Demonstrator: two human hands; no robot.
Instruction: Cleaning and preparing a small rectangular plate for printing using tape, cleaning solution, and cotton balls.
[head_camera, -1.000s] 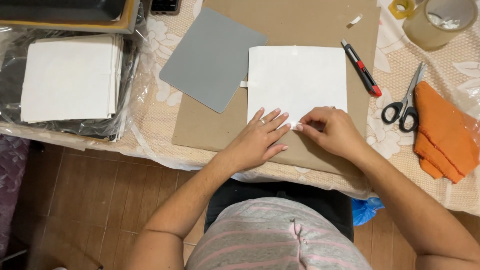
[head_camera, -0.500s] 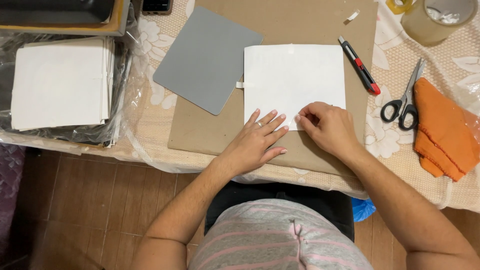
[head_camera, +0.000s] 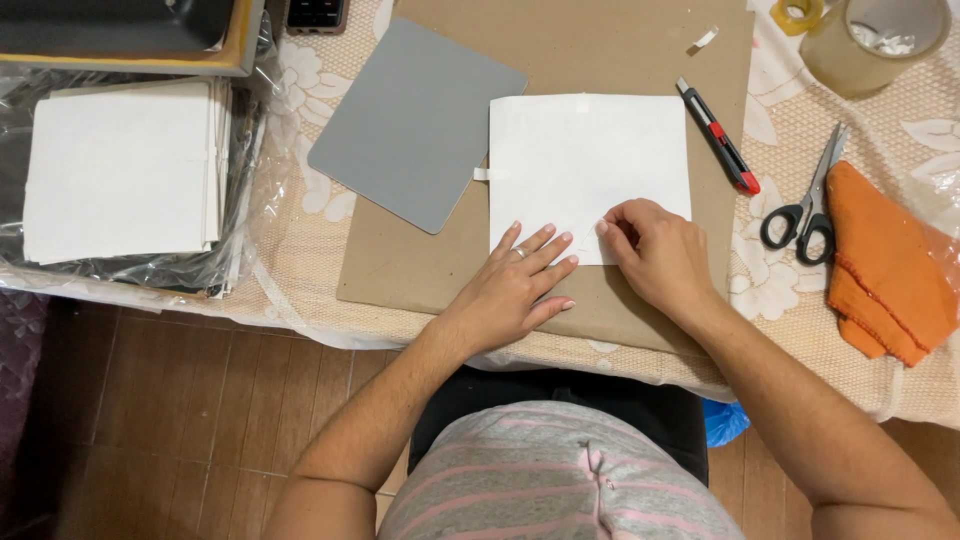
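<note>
A white square sheet (head_camera: 588, 160) lies on a brown cardboard mat (head_camera: 560, 60). My left hand (head_camera: 515, 285) rests flat on the sheet's near left corner, fingers spread. My right hand (head_camera: 655, 250) is at the sheet's near edge, its fingertips pinching or peeling something small there; what is between them is too small to make out. A grey board (head_camera: 415, 120) lies just left of the sheet, with a small tape tab between them.
A red and black utility knife (head_camera: 718, 135) lies right of the sheet. Scissors (head_camera: 805, 205), an orange cloth (head_camera: 885, 265) and tape rolls (head_camera: 865, 40) are at the right. A stack of white sheets (head_camera: 120, 170) in plastic wrap sits left.
My right hand's fingers have shifted a little along the sheet's near edge. The view moved slightly; my left hand stays flat on the sheet.
</note>
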